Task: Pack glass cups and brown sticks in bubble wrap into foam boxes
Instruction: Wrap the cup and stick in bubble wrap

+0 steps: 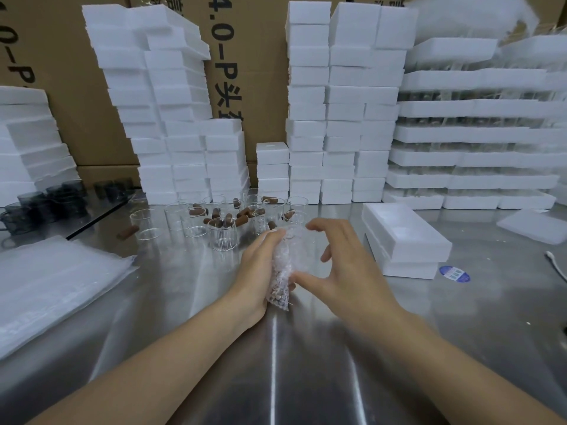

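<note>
Two hands are wrapping, it seems: left of the open foam box (pixel 405 233), the left hand (pixel 257 271) grips the bubble-wrap bundle (pixel 280 265), the right hand (pixel 337 259) spread open alongside. Next move, probably: seat the bundle squarely in that box.

A brushed steel counter (pixel 276 348) fills the foreground, streaked with bright reflections, and brown cardboard cartons (pixel 260 72) printed with large black characters form a wall along its back. On the left, a cluster of dark smoky mugs (pixel 46 204) with handles stands packed closely together near the counter's far edge. On the right, a blue oval sticker (pixel 454 273) lies flat on the steel, and well apart from it the end of a white cable (pixel 557 265) comes in from the right edge of view.
</note>
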Action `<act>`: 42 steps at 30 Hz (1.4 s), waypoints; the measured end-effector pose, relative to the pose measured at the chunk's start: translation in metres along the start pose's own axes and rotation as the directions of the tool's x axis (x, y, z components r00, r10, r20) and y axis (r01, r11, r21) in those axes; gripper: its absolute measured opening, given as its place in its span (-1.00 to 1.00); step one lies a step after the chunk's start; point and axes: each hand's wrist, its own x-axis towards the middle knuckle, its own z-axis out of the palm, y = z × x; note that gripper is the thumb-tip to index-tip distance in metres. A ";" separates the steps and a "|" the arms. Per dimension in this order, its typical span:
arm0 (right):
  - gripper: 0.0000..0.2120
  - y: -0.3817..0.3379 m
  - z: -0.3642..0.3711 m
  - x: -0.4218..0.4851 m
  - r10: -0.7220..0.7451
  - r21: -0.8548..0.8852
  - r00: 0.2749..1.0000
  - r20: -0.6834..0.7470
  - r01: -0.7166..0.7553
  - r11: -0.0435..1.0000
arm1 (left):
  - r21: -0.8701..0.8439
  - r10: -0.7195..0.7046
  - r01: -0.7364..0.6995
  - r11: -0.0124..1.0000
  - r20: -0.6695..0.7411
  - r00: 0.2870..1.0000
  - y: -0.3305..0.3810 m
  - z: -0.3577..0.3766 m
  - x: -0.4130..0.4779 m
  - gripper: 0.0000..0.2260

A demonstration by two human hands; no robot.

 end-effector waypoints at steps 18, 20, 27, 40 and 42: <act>-0.49 0.002 -0.003 0.000 -0.060 -0.006 0.975 0.216 0.063 0.998 | -0.007 -0.019 0.021 1.000 0.210 0.978 0.005 -0.010 0.002 -0.79; -0.48 0.002 -0.008 0.003 -0.044 0.016 0.970 0.240 0.042 0.999 | 0.032 -0.058 0.051 0.998 0.293 0.954 0.008 -0.012 0.003 -0.63; -0.60 0.006 -0.023 0.013 0.116 0.280 0.959 0.258 -0.190 0.941 | 0.187 -0.136 0.072 0.980 0.357 0.924 0.006 -0.011 0.000 -0.46; -0.67 0.013 -0.050 0.026 0.150 0.191 0.979 0.137 -0.175 0.966 | 0.060 -0.152 0.140 0.988 0.312 0.938 0.008 -0.011 0.005 -0.28; -0.68 0.029 -0.057 0.028 0.091 -0.237 0.995 -0.037 -0.097 0.967 | 0.071 -0.189 0.175 0.982 0.360 0.914 0.008 -0.014 0.008 -0.27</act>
